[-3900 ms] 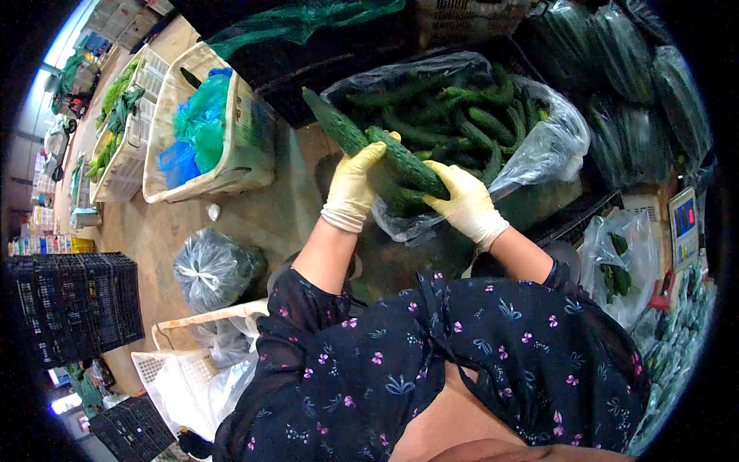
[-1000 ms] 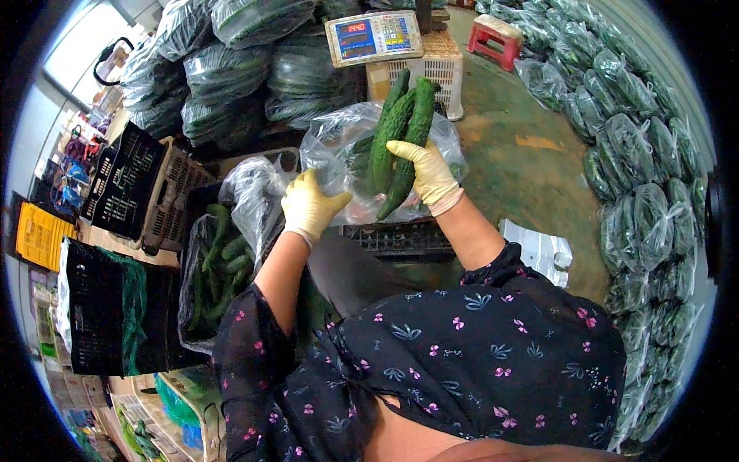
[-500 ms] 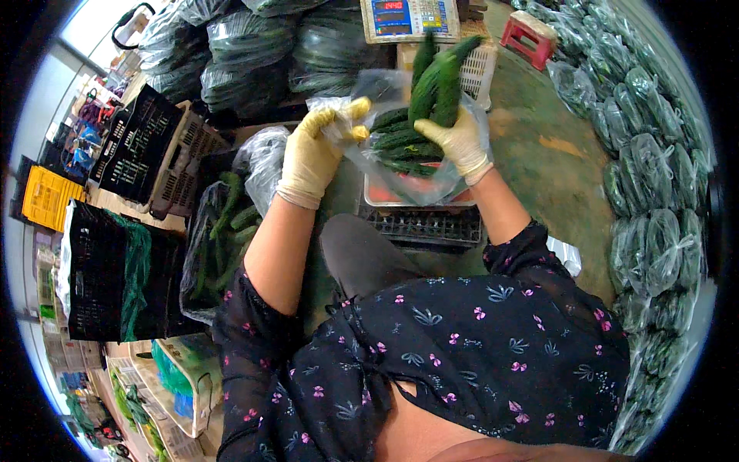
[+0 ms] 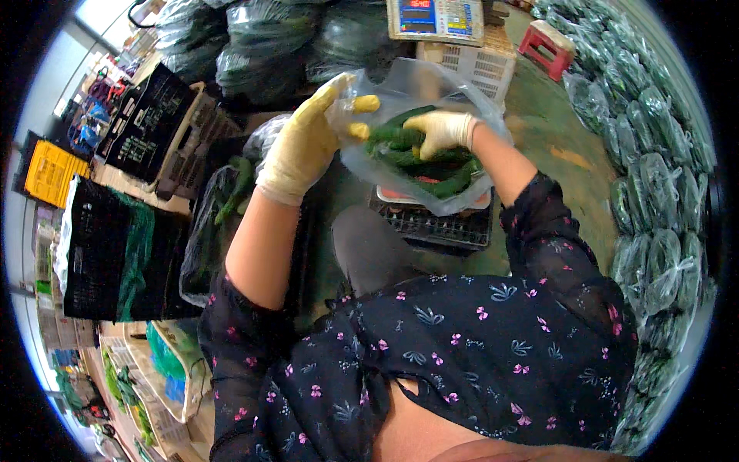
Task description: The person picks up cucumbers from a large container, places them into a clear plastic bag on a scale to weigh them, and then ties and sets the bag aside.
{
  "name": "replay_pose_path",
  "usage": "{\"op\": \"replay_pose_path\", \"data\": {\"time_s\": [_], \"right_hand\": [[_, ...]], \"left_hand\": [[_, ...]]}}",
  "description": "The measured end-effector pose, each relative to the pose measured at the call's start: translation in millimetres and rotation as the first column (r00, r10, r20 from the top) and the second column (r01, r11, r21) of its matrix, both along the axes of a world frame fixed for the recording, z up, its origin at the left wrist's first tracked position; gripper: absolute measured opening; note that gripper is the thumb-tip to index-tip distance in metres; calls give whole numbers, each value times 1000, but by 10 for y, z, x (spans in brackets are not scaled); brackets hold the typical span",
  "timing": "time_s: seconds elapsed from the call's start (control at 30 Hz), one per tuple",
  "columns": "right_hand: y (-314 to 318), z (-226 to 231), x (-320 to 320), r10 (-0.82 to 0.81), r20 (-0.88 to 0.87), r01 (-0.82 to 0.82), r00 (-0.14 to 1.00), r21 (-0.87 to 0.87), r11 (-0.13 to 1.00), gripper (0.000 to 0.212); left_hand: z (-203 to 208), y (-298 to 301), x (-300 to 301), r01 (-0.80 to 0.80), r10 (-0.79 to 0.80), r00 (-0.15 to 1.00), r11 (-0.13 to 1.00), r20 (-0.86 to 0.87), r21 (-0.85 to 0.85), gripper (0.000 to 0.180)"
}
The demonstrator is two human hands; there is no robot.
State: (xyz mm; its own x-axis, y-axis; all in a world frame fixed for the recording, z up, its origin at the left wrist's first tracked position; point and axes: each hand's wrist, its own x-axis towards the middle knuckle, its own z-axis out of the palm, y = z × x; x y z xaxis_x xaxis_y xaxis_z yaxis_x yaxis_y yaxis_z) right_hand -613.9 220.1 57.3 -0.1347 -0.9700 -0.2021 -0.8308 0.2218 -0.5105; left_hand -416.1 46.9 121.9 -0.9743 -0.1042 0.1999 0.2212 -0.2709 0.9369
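My left hand [image 4: 308, 142], in a pale yellow glove, grips the near-left rim of a clear plastic bag [image 4: 473, 85] and keeps its mouth spread. Inside the bag, several dark green cucumbers [image 4: 446, 185] lie side by side. My right hand [image 4: 440, 132], gloved too, reaches over the bag's right side with its fingers curled round cucumbers on top of the pile. Its fingertips are partly hidden among them. Beneath the bag shows the edge of a red and silver scale pan [image 4: 387, 195], which rests on a black crate [image 4: 439, 225].
A scale display [image 4: 435, 19] stands beyond the bag by a white crate [image 4: 489, 65]. Bagged cucumbers [image 4: 654, 185] line the right wall; full bags [image 4: 265, 50] are stacked at the back. A lined crate [image 4: 208, 239] and a black box [image 4: 100, 254] stand left. A red stool [image 4: 546, 50] is far right.
My right hand has lowered the cucumbers it held upright into the bag, where they now lie on the others. My left hand still holds the bag's rim, and the bag's mouth is wider.
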Motion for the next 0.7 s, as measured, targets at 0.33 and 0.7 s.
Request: {"op": "replay_pose_path", "data": {"time_s": [0.33, 0.7], "right_hand": [[255, -539, -581, -592, -177, 547, 786, -244, 801, 59], [-196, 1158, 1586, -162, 142, 215, 977, -702, 679, 23]], "left_hand": [[-509, -245, 1064, -476, 486, 834, 873, 261, -102, 37], [-1282, -572, 3867, -959, 816, 130, -40, 563, 279, 31]]}}
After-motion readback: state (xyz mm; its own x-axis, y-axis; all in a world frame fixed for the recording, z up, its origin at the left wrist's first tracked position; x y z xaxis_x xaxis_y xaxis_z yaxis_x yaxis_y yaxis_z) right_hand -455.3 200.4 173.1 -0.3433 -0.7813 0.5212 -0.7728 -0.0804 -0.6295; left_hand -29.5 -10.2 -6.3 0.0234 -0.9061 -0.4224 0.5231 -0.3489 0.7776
